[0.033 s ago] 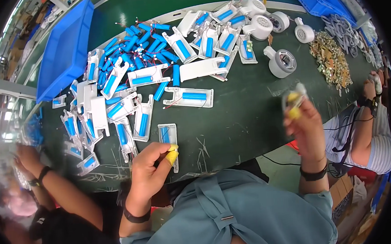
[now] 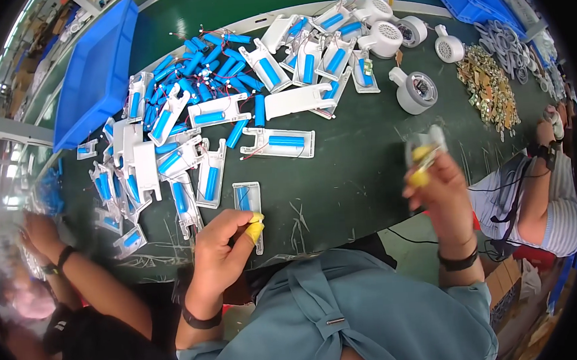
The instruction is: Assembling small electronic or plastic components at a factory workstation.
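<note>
Left hand (image 2: 225, 250) pinches yellow-capped thumb and forefinger together over the case (image 2: 255, 199), a shallow white oblong, open-topped, blue cell (image 2: 243, 198) inside, near the table (image 2: 343, 196) edge; from my feed I can't tell if it grips. Right hand (image 2: 439, 184), blurred, curls beside a pale piece (image 2: 436, 135), grip unclear to me.

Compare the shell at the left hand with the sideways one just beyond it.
Pose: the near shell points lengthwise toward the person; the sideways shell lies across the bench.
Cover: the left hand partly hides the near shell; nothing hides the sideways shell.
Cell: only part of the near shell's shows; the sideways shell's shows full length.
Shared: both are white, open side up, with blue cells.
</note>
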Available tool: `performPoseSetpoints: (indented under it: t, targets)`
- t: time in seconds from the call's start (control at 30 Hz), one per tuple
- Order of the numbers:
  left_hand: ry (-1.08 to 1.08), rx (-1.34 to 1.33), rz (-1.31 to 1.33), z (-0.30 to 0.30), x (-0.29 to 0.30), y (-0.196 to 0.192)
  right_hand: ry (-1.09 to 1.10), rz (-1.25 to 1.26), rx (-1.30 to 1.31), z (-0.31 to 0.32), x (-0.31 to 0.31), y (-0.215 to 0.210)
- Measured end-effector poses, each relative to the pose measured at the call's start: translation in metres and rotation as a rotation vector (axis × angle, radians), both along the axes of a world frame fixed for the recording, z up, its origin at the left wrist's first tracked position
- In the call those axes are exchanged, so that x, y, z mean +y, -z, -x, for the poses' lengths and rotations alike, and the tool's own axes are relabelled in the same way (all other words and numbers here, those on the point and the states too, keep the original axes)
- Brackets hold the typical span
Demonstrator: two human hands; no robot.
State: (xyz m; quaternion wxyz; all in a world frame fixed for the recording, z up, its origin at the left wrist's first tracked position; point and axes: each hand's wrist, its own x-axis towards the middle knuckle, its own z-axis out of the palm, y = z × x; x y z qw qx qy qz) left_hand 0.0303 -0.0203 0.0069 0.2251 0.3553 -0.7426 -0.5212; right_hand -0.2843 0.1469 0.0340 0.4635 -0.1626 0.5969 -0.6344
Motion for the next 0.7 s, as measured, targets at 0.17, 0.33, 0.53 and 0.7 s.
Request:
performPoseSetpoints:
  t: [0.17, 0.33, 0.53, 0.7]
  targets:
    - [0.033, -0.061, 0.079, 0.003, 0.008, -0.005, -0.406, -0.025, -0.062, -0.064, -0.019, 0.009]
    - [0.059, -0.101, 0.208, 0.007, 0.01, -0.012, -0.642, -0.021, -0.077, -0.09, -0.037, 0.029]
    - [0.126, -0.211, 0.722, 0.015, 0.009, -0.013, -0.669, 0.029, -0.208, -0.094, -0.037, 0.031]
    - [0.111, -0.226, 0.869, 0.021, 0.012, -0.011, -0.566, 0.023, -0.435, -0.09, -0.03, 0.027]
